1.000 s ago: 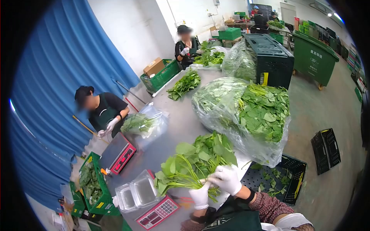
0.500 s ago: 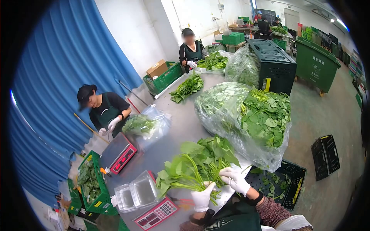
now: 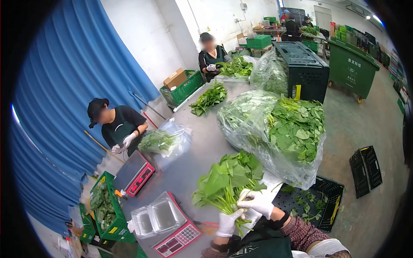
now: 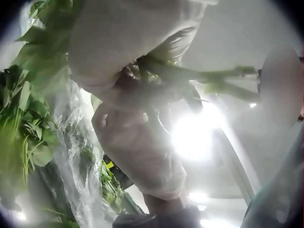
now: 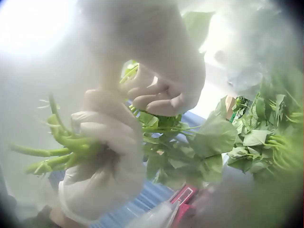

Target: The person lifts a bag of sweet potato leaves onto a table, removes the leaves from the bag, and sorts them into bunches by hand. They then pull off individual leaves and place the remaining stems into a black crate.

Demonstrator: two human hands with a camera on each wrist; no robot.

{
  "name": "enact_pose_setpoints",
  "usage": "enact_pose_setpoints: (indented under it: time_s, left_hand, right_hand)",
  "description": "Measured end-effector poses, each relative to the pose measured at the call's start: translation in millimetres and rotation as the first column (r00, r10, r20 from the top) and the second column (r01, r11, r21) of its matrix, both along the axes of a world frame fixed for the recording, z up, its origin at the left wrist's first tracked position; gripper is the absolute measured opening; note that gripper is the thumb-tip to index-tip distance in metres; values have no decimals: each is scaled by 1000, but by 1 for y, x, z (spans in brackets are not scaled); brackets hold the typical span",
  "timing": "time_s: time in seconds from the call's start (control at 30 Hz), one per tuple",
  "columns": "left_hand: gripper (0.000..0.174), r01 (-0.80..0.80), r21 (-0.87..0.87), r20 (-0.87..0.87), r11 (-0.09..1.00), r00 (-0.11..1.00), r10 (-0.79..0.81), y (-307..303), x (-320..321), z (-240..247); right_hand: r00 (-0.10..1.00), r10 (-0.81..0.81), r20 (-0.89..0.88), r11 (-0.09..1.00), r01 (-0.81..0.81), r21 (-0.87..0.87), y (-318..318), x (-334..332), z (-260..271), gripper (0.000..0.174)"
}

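A bunch of leafy greens (image 3: 228, 175) stands tilted over the near edge of the table, leaves up and away from the body. My white-gloved left hand (image 3: 228, 222) grips its stems low down; the cut stem ends (image 5: 45, 156) stick out past that fist in the right wrist view. Close beside it, my gloved right hand (image 3: 257, 202) has its fingers curled at the same stems, meeting the left thumb. In the left wrist view the left hand (image 4: 133, 38) fills the top, and the right hand (image 4: 137, 147) is below it.
A big plastic bag of greens (image 3: 297, 129) lies right of the bunch. Left are clear clamshell boxes (image 3: 157, 215) on a red-edged scale (image 3: 178, 238), and another scale (image 3: 137, 174). A black crate (image 3: 312, 202) sits below the table's right edge. Two people (image 3: 122, 124) work across the table.
The loose stems fanned out to the left have been drawn in, so the bunch is narrower and more upright. My right hand has come back left, close to the left hand.
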State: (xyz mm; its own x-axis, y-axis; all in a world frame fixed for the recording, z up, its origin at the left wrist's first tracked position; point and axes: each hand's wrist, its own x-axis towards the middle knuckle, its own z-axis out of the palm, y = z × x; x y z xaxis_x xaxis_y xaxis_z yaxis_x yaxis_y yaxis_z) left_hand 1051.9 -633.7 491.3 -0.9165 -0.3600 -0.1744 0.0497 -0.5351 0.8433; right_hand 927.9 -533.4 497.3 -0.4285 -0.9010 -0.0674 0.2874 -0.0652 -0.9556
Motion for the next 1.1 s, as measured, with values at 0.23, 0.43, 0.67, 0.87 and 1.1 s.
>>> enact_pose_setpoints:
  time_s: [0.23, 0.43, 0.67, 0.87, 1.1]
  left_hand:
    - [18, -291, -99, 62, 952, 953, 298, 2, -13, 11]
    - [18, -673, -51, 64, 738, 736, 674, -56, 11, 25]
    - [15, -356, 279, -23, 892, 926, 377, -56, 14, 11]
    - [16, -535, 136, 176, 834, 842, 511, -45, 11, 15]
    - [16, -621, 12, 198, 784, 770, 607, -52, 20, 8]
  right_hand:
    - [900, -395, -182, 911, 409, 48, 10, 7, -29, 21]
    - [449, -837, 312, 477, 879, 15, 99, -29, -78, 20]
    - [875, -442, -199, 801, 485, 351, 63, -11, -100, 26]
    - [265, 394, -880, 727, 496, 475, 1, -24, -133, 34]
    - [938, -345, -1, 881, 324, 345, 20, -40, -116, 27]
